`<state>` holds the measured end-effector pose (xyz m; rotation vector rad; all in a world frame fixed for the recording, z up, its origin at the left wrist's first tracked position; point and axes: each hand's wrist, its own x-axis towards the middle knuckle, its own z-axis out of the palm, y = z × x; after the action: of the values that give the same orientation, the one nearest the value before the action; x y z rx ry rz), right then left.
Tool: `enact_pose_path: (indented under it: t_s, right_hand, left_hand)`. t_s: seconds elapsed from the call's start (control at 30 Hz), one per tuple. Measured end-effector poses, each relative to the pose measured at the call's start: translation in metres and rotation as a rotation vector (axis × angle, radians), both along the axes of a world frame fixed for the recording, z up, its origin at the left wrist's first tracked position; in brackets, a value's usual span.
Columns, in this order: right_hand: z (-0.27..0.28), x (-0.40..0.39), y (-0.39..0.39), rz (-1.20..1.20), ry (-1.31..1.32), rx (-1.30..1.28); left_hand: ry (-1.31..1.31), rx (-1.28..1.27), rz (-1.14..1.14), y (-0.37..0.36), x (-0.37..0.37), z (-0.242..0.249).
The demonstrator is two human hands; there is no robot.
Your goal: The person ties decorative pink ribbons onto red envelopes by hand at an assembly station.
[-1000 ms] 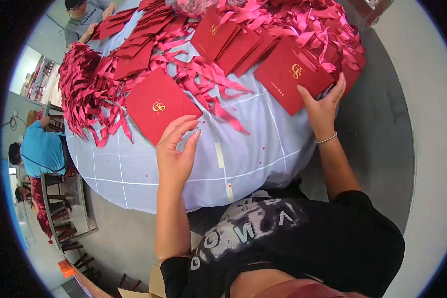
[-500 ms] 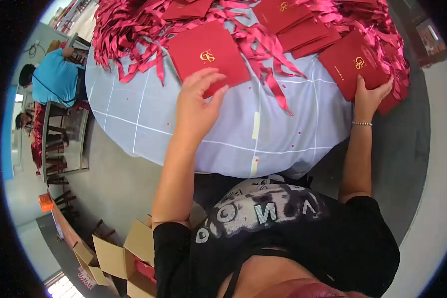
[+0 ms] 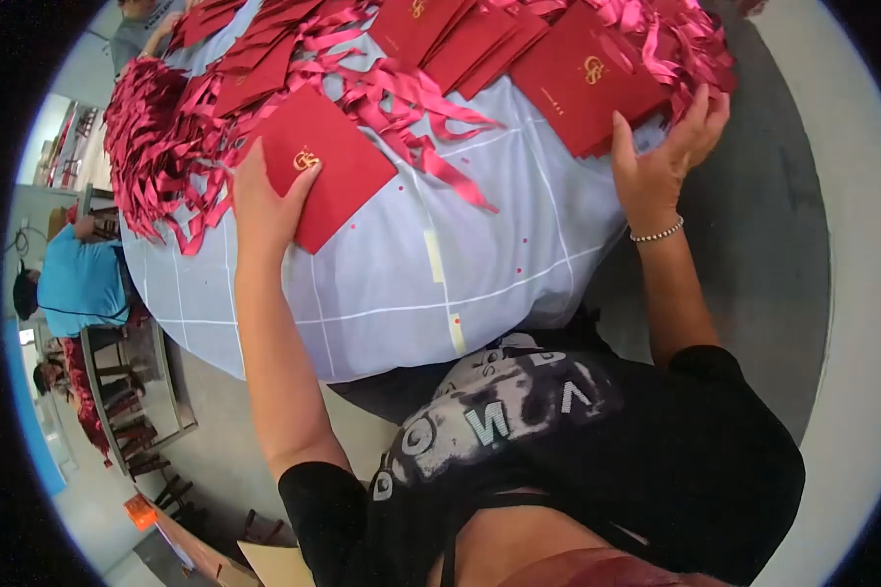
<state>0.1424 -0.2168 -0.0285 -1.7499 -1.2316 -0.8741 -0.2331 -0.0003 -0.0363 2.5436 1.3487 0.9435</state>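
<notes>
My left hand grips the left edge of a square red card with a gold emblem, thumb on top and fingers at its far edge. My right hand, with a beaded bracelet at the wrist, has thumb and fingers spread beside a red stack with the same emblem. Nothing shows between those fingers. Pink ribbons lie between the two. More overlapping red cards are at the table's far side.
A pale gridded cloth covers the table. Ribbon heaps lie at the left and far right. One person's hand shows at the far edge; a person in blue is at the left. Cardboard flaps are at the bottom left.
The view has turned. My left hand has moved from hovering over the card's near edge to gripping it at the left. My right hand has let go of the red stack.
</notes>
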Motion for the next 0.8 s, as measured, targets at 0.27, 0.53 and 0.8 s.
enact_pose_path:
  t_s: [0.27,0.53,0.8]
  right_hand:
    - [-0.01,-0.042,0.025,0.491,0.05,-0.277]
    - [-0.021,-0.034,0.082,0.516,0.039,-0.688]
    - [0.009,-0.05,0.073,0.753,0.461,-0.639]
  left_hand:
    - [0.053,0.099,0.04,-0.03,0.005,0.002]
    - [-0.042,-0.034,0.048,-0.076,0.006,0.029]
    - [-0.125,-0.262,-0.019,-0.099,-0.01,0.007]
